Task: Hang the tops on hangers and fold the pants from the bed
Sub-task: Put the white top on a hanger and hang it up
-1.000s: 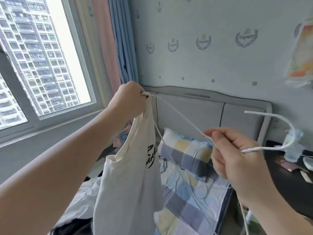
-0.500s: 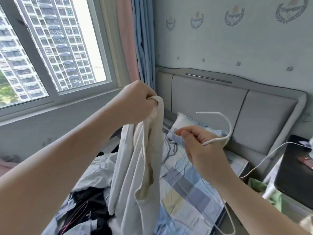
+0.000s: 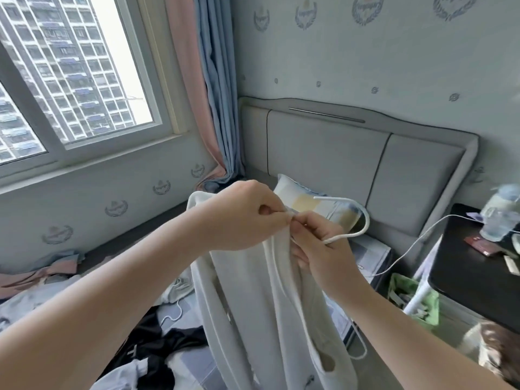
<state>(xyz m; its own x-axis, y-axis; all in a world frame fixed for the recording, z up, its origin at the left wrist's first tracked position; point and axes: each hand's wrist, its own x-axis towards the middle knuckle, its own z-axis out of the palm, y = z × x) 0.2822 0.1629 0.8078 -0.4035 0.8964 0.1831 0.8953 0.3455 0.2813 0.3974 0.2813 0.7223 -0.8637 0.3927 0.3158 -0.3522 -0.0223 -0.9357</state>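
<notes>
Fingers of the left hand are curled tight, thumb and forefinger pinching a fold at the upper edge of the white top, just in front of the pillow. The right hand meets it there, knuckle to knuckle, its fingers bent round the neck of the white hanger, whose hook arcs up across the pillow's right end. Whether the right fingers also nip the cloth cannot be told, because the touching hands hide that spot.

The top hangs from both hands in long folds, below and in front of the pillow, and its hem is cut off by the bottom edge. The hanger's shoulders are hidden behind cloth and wrist. A thin white loop shows below the right forearm; hanger arm or cord, it is not clear which.

Dark clothes lie crumpled on the bed, lower left of the pillow. The grey headboard stands directly behind the pillow, and the curtain hangs to its left. Right of the pillow is a black table with a blurred bottle, and a white cable runs from it back toward the pillow
</notes>
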